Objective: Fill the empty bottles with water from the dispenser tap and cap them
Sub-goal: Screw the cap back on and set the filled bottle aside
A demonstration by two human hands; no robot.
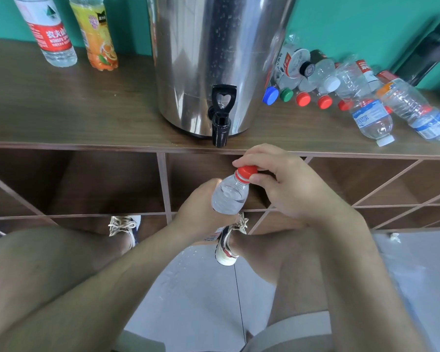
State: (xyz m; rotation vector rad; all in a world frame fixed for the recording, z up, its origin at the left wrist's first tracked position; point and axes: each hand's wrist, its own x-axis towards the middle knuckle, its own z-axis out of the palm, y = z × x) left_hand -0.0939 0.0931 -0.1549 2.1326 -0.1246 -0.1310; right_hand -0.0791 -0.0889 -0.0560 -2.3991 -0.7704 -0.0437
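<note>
— Where is the bottle (230,196) to be found?
— It is held just in front of the near edge of the table (87,110), below and slightly right of the tap (221,118). It is tilted, with the neck pointed up and to the right, and water can be seen inside it.

— How is it gripped?
— The body is clasped from the left by the left hand (203,214), which is curled round it. The red cap (245,172) is seated on the neck and is pinched by the right hand (285,184). Its fingers (249,161) are closed on the cap, with the forefinger laid on the far side and the thumb on the near side.

— What is seen behind it?
— The steel dispenser (214,59) is stood at the table's near edge, and the black tap is hung over that edge.

— And to the sides?
— At the far left, a red-labelled bottle (48,34) and an orange-labelled bottle (97,34) are stood upright, side by side. To the right of the dispenser, a heap of clear bottles (341,85) is laid on its side, with blue, green, red and white caps showing.

— And lower down?
— Open shelf compartments (99,184) are seen under the table. Water drops are scattered on the pale floor (188,288) near the person's shoes.
</note>
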